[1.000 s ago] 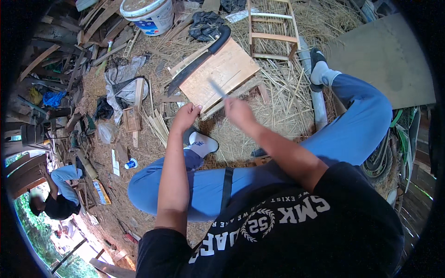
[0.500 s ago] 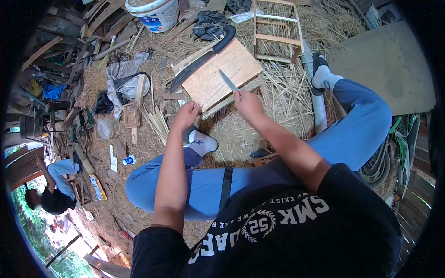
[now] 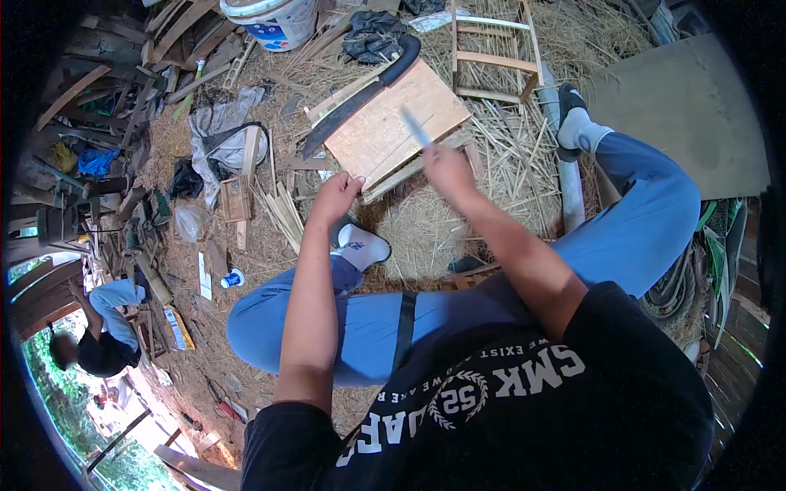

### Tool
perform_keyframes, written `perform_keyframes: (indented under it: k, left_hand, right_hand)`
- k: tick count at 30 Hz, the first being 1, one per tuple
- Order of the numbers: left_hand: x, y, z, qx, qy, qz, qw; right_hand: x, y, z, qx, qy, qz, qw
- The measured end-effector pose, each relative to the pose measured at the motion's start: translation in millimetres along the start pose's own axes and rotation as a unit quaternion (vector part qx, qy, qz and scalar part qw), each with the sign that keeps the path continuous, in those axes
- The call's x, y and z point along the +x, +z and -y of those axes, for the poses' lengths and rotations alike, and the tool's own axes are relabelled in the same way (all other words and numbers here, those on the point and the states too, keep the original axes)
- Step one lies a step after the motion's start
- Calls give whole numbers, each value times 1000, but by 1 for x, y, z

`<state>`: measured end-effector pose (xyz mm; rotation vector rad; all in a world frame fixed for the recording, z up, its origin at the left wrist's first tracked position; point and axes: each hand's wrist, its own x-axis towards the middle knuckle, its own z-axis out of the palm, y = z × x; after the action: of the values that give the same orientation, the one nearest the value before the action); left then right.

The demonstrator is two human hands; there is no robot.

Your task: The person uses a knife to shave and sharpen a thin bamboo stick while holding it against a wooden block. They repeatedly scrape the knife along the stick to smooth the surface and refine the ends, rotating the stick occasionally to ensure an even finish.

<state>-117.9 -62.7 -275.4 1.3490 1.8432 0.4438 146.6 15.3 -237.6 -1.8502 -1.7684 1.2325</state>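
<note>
A pale wooden board [image 3: 438,90] lies in front of me like a low bench. My right hand [image 3: 450,173] is closed round the handle of a knife [image 3: 415,128], its blade blurred and pointing away over the board. At the board's near left corner, my left hand [image 3: 337,196] has its thumb and fingers pinched together. From them a thin pale strip [image 3: 396,152], perhaps bamboo, seems to run along the board's surface. Across the board's far left side lies a machete [image 3: 348,113] with a dark blade and a curved black handle.
Bamboo slivers and straw [image 3: 512,159] litter the ground. Beyond the board stand a small wooden frame [image 3: 495,61] and a white bucket [image 3: 274,24]. A black plastic bag [image 3: 372,37] lies between them. At far left sits another person [image 3: 106,335]. A flat panel [image 3: 679,114] lies right.
The knife in my right hand has moved slightly up and right, lifting away from the strip and blurring. My left hand stays at the board's corner. The whole view has shifted a little.
</note>
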Motion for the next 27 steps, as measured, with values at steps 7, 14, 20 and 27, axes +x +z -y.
perform_keyframes:
  k: [7, 14, 20, 27]
  left_hand:
    - [5, 2, -14, 2, -1, 11, 1000]
    - [0, -4, -16, 16, -18, 10, 1000]
    - [1, -3, -10, -35, -1, 21, 999]
    - [4, 0, -13, -9, -5, 22, 1000]
  right_hand:
    - [-29, 38, -2, -67, -49, 74, 994]
    - [10, 4, -21, -19, -5, -60, 998]
    - [2, 21, -22, -43, -23, -16, 999]
    - [-7, 25, -22, -20, -36, 7, 999]
